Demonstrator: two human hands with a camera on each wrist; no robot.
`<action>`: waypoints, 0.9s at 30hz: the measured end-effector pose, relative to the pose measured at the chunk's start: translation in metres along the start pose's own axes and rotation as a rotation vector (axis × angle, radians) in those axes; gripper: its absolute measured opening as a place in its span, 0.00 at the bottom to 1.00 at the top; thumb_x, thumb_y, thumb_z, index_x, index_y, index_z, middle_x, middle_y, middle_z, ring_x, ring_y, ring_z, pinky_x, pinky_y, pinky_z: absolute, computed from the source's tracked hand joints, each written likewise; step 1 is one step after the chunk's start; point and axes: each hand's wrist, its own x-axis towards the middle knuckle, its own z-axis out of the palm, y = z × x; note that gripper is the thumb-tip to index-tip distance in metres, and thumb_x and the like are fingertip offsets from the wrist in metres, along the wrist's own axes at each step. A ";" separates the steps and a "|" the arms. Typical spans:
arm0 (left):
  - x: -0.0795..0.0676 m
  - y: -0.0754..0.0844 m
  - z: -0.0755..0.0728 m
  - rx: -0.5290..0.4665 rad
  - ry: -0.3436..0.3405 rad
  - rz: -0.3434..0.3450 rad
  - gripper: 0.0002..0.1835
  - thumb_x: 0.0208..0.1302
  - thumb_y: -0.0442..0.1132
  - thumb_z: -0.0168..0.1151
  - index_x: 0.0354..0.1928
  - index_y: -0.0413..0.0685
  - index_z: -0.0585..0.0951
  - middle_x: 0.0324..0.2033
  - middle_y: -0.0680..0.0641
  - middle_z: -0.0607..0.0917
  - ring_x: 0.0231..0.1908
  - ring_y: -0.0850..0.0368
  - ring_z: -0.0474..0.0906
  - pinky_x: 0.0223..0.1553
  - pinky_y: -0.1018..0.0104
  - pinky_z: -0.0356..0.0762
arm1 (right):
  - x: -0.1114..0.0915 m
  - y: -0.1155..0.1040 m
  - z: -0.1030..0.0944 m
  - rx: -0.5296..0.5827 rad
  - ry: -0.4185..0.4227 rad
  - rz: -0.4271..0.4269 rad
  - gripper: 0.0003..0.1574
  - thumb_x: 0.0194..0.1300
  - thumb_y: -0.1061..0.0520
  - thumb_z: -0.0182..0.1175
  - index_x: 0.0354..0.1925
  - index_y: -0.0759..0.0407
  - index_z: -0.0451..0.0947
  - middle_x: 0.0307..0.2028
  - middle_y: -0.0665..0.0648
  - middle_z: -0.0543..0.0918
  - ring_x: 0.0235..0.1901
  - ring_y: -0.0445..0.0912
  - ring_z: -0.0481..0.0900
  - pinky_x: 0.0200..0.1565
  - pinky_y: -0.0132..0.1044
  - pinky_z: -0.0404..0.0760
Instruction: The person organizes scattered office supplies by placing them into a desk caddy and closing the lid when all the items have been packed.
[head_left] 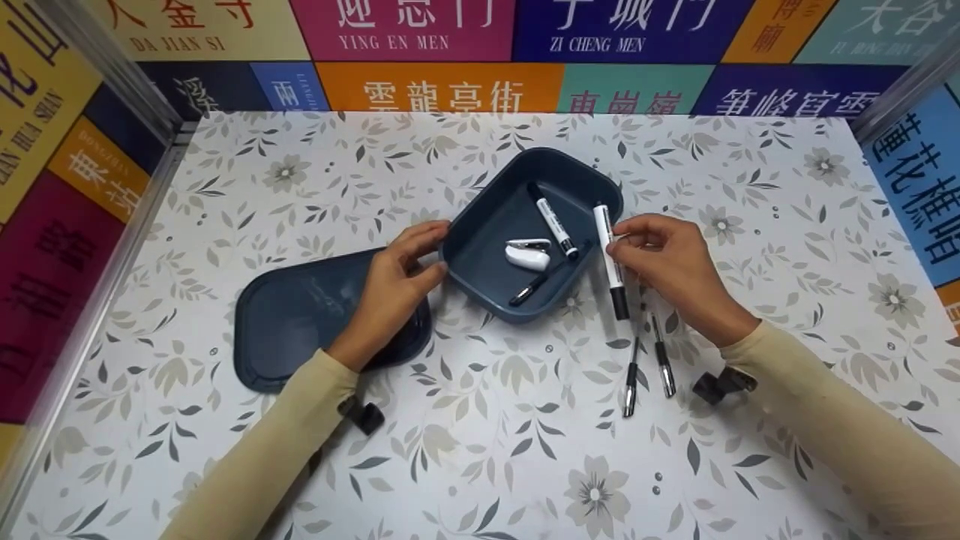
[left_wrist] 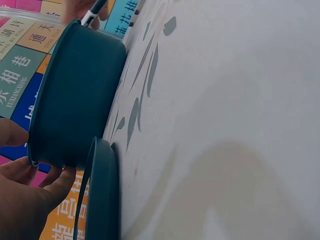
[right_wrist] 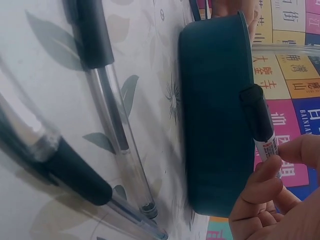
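Right hand (head_left: 664, 251) pinches 1 white marker (head_left: 608, 247) (label too fine to read) at the blue box (head_left: 487, 225)'s right rim. Left hand (head_left: 394, 281) grips the box's left end between thumb and fingers. In box: 1 other marker (head_left: 555, 225), 1 white stapler-like item (head_left: 528, 259), 1 dark pen (head_left: 529, 288). On table (head_left: 487, 465): 2 clear pens (head_left: 632, 375) near right hand; lid (head_left: 292, 322) left of box. Wall panels (head_left: 405, 30) read "YING EN MEN," "ZI CHENG MEN."

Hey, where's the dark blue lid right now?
In the head view, the lid lies on the table, left of the box, partly covered by the left hand.
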 end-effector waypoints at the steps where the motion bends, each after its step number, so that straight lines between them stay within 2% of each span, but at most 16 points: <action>1: 0.000 0.000 0.000 0.002 0.001 -0.002 0.26 0.70 0.24 0.66 0.70 0.32 0.82 0.70 0.43 0.82 0.66 0.45 0.83 0.60 0.59 0.80 | 0.001 0.000 0.001 -0.005 0.002 -0.001 0.16 0.72 0.62 0.68 0.55 0.66 0.86 0.33 0.50 0.85 0.24 0.41 0.78 0.26 0.31 0.76; 8: 0.001 -0.002 0.000 -0.011 0.009 0.003 0.26 0.69 0.23 0.66 0.69 0.31 0.82 0.70 0.43 0.83 0.65 0.45 0.83 0.62 0.55 0.81 | 0.007 -0.003 0.007 -0.017 0.019 -0.004 0.15 0.71 0.61 0.70 0.54 0.66 0.87 0.33 0.50 0.86 0.25 0.40 0.79 0.26 0.30 0.77; 15: 0.001 -0.002 0.000 -0.011 0.013 0.015 0.26 0.68 0.22 0.66 0.68 0.30 0.83 0.69 0.42 0.83 0.65 0.43 0.84 0.63 0.51 0.82 | 0.014 -0.007 0.014 0.060 0.014 0.012 0.16 0.71 0.61 0.71 0.53 0.68 0.87 0.32 0.49 0.86 0.24 0.41 0.78 0.24 0.29 0.74; 23: 0.001 -0.001 0.001 -0.023 0.016 0.016 0.26 0.67 0.22 0.66 0.68 0.31 0.83 0.69 0.42 0.83 0.65 0.42 0.84 0.66 0.41 0.79 | 0.021 -0.010 0.020 0.101 0.020 0.031 0.17 0.71 0.61 0.72 0.54 0.69 0.86 0.32 0.49 0.86 0.24 0.39 0.77 0.25 0.29 0.75; 27: 0.001 -0.001 0.001 -0.015 0.013 0.008 0.26 0.67 0.23 0.66 0.68 0.31 0.83 0.69 0.43 0.83 0.66 0.44 0.83 0.66 0.40 0.79 | 0.022 -0.015 0.022 0.104 0.017 0.057 0.18 0.71 0.60 0.72 0.55 0.68 0.86 0.34 0.49 0.87 0.24 0.38 0.79 0.26 0.29 0.80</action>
